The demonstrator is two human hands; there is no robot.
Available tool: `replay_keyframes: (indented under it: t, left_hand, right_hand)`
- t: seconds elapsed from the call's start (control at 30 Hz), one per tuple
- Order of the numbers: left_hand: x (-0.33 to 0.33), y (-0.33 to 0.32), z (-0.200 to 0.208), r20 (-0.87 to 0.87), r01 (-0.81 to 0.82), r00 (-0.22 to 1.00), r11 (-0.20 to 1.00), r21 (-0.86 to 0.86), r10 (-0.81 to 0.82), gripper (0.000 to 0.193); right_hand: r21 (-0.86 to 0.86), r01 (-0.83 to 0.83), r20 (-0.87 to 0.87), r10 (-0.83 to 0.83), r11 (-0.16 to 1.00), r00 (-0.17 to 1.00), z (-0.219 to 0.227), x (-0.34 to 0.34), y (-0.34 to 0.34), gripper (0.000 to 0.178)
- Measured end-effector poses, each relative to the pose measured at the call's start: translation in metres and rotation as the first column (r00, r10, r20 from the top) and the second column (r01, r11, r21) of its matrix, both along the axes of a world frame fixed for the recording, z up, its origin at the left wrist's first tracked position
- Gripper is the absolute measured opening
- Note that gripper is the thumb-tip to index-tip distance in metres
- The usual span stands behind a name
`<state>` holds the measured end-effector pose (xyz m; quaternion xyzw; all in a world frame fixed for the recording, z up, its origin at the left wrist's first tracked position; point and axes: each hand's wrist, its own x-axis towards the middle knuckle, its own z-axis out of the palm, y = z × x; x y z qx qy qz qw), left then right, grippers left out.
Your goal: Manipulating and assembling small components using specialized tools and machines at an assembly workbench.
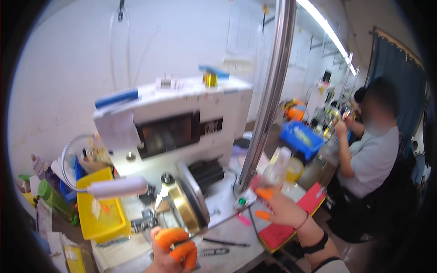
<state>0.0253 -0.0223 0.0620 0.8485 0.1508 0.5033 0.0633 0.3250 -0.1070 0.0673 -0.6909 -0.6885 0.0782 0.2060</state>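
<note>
Orange finger cots cover fingertips of both my hands. My left hand (170,252) is closed at the lower middle, in front of the machine's round brass-coloured wheel (184,207). A thin dark piece shows at its fingers, too little to name. To the right, my right hand (284,209) is stretched out with fingers apart, nothing visible in them. It is beside a small box with a green button (242,201) and just nearer than a clear plastic bottle (276,166). The white machine (182,107) with a dark screen (168,133) stands behind the wheel.
A yellow bin (102,204) stands left, beneath a white lamp (117,186) on a bent neck. Black tweezers-like tools (216,251) lie near the front. A red folder (277,234) lies under my right forearm. A metal post (268,91) rises mid-bench; a co-worker (371,141) sits at right.
</note>
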Motion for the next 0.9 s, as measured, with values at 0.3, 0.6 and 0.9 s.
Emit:
replay_keyframes:
  t: [0.3,0.6,0.9]
  left_hand:
    - [-0.010,0.020,0.015,0.217,0.025,0.976,0.997,-0.066,-0.011,0.026]
    - [-0.023,0.033,0.021,0.243,0.004,0.970,0.999,-0.033,0.004,0.022]
    - [-0.034,0.033,0.005,0.282,-0.009,0.958,0.993,-0.114,0.042,0.022]
  right_hand:
    - [0.862,-0.013,-0.385,0.672,0.507,0.633,0.223,-0.014,-0.003,0.038]
    - [0.908,0.361,-0.368,-0.007,0.213,0.930,0.376,0.019,0.116,0.034]
    - [0.957,0.287,-0.256,-0.355,0.036,0.899,0.385,0.036,0.126,0.023]
